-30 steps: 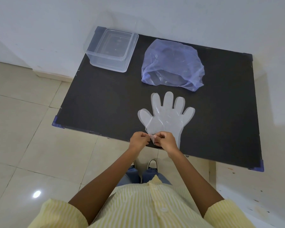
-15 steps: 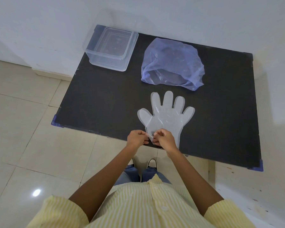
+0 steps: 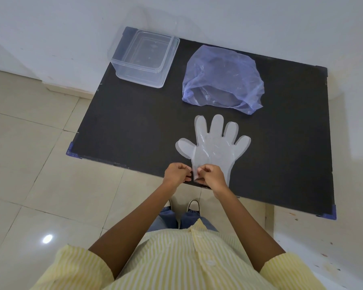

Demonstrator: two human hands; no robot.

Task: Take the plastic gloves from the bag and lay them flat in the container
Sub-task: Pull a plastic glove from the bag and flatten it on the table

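A clear plastic glove (image 3: 215,146) lies flat on the black table (image 3: 134,126), fingers pointing away from me. At its cuff, near the table's front edge, my left hand (image 3: 176,172) and my right hand (image 3: 211,176) both pinch the thin plastic, fingertips almost touching. The crumpled blue plastic bag (image 3: 222,79) lies just beyond the glove, its mouth facing me. A clear square container (image 3: 146,58) stands at the far left corner of the table with nothing visible inside.
A white wall runs along the table's far side and right side. Beige floor tiles lie to the left and below the table. My shoes show under the front edge.
Both hands have shifted slightly while pinching the cuff; the glove, bag and container lie where they were.
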